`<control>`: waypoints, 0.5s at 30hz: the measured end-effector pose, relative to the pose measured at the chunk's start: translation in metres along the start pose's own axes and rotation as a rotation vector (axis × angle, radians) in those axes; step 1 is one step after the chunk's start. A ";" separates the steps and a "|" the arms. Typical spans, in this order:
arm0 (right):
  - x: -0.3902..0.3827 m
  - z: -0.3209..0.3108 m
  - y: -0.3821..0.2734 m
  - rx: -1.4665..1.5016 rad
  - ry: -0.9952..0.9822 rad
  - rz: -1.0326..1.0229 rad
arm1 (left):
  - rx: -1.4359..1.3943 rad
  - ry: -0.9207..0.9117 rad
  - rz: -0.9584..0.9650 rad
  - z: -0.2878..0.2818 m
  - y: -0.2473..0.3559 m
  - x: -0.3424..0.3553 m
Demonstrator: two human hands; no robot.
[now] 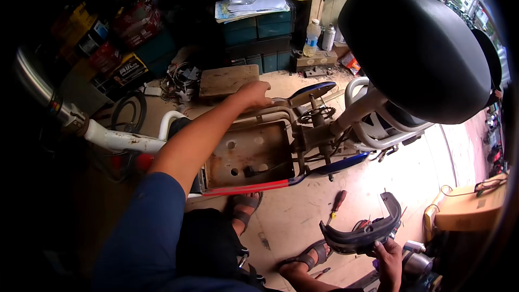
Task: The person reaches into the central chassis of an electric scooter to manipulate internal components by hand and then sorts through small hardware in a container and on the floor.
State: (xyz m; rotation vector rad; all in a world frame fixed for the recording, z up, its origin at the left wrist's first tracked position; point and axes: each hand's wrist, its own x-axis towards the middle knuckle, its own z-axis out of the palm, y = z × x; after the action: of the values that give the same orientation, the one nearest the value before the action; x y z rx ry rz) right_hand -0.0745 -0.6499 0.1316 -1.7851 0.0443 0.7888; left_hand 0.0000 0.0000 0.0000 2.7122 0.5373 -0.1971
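An electric bike with a white frame tube (127,139) stands across the view before me. Its middle holds an uncovered rusty tray (254,154) with round holes in the floor and a black cable plug (251,171). My left arm reaches over this tray. My left hand (254,95), fingers curled, is at the tray's far side rail; what it grips is hidden. At the lower right my right hand (388,259) pinches a black curved plastic cover (361,236), thumb on its outer edge, held above the floor near my sandalled foot (311,262).
The black saddle (416,48) rises at the right. A screwdriver (339,201) lies on the floor. Beyond the bike are a wooden block (230,78), tangled wires (184,78), a drink bottle (312,38) and a spray can (328,38). A cardboard box (467,211) stands at the right.
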 end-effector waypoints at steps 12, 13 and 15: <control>0.006 0.000 0.001 0.075 0.019 0.033 | -0.101 -0.133 0.053 0.002 0.007 0.008; 0.006 0.000 0.000 0.072 0.016 0.032 | -0.145 -0.111 0.066 -0.001 0.004 0.007; 0.006 0.002 -0.004 0.060 0.020 0.035 | -0.225 -0.101 0.079 -0.005 0.005 0.004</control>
State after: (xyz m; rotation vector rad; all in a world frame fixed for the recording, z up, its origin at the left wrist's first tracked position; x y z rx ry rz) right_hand -0.0697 -0.6449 0.1313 -1.7394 0.1118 0.7866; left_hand 0.0055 -0.0011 0.0052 2.4850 0.3973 -0.2362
